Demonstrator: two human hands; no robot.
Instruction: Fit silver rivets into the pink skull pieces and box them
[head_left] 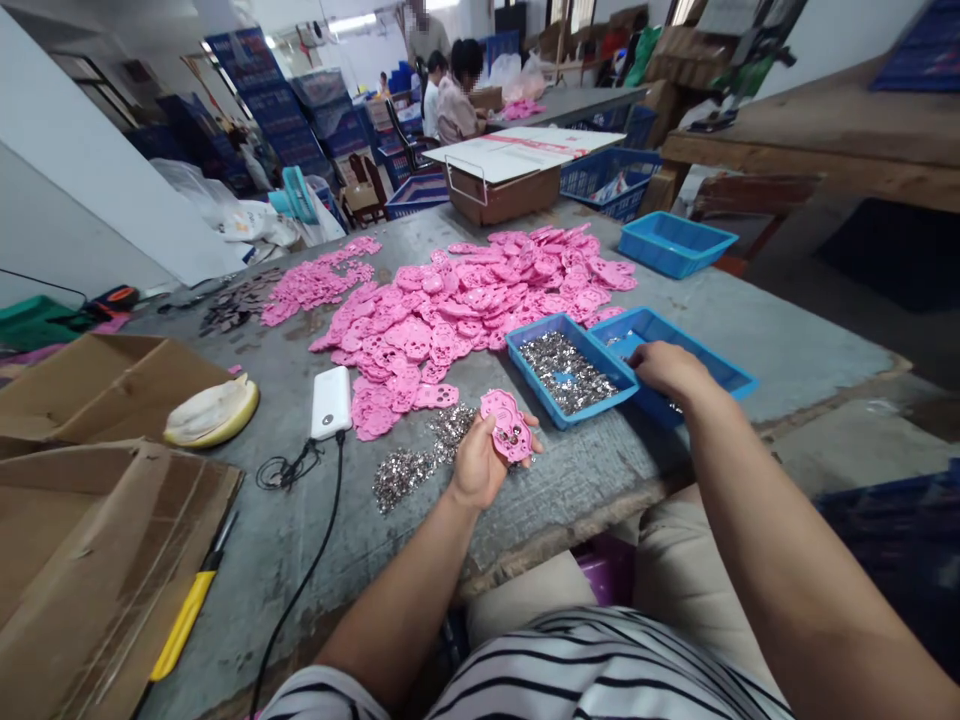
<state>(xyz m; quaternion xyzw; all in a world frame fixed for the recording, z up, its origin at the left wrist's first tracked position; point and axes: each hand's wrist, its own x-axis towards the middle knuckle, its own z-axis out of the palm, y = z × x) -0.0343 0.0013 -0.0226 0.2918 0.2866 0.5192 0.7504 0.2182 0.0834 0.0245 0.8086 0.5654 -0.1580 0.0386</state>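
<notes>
My left hand (pixel 480 462) grips a pink plastic piece (pixel 508 425) with small holes, thumb on its face and fingers behind it. A few small dark or metallic bits seem to sit in its lower part. My right hand (pixel 666 368) is over a blue tray (pixel 720 372), fingers curled down and pressed together; what they pinch, if anything, is hidden. Left of that tray, a second blue tray (pixel 551 400) contains many small shiny metal parts (pixel 570 372). More loose metal parts (pixel 405 475) lie on the table beside my left hand.
A big heap of pink pieces (pixel 465 300) covers the table's middle. Nearer are a white power bank (pixel 331 402) with a cable, a fruit rind (pixel 214 412), cardboard boxes (pixel 97 560) and a yellow cutter (pixel 184 620). Another blue tray (pixel 675 245) stands far right. People sit behind.
</notes>
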